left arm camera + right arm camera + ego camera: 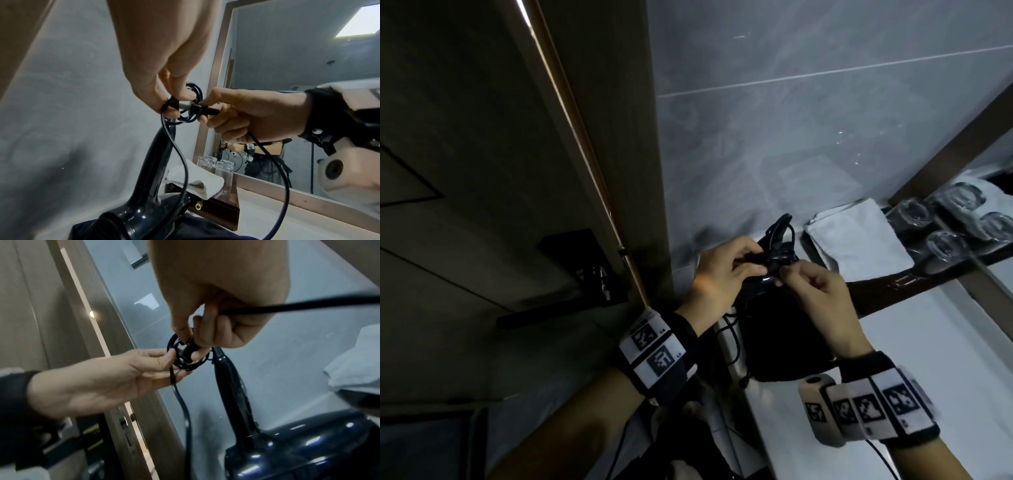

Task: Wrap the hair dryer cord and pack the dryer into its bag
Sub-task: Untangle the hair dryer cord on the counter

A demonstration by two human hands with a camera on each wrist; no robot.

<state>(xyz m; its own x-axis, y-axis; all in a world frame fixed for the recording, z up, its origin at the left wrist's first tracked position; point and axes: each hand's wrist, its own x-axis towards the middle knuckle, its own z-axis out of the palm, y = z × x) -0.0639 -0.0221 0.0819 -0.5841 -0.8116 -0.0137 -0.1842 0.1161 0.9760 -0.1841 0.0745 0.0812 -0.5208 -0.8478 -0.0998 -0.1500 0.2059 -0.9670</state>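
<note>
The glossy black hair dryer (779, 228) stands handle-up on the dark bag (780, 342), which lies on the white counter (935, 346). Its black cord (186, 121) is wound into a small coil at the top of the handle (230, 386). My left hand (753, 263) pinches that coil between thumb and fingers. From the right, my right hand (784, 274) pinches the plug (197, 108), its prongs pointing into the coil. A loose loop of cord (281, 186) hangs below my right hand. The dryer body (308, 451) rests on the bag (205, 230).
A folded white towel (859, 236) and upturned glasses (945, 219) sit on a dark wooden tray (216, 209) behind the dryer. A framed mirror (308, 81) runs along the right. A door (517, 171) with a handle stands at the left, a tiled wall behind.
</note>
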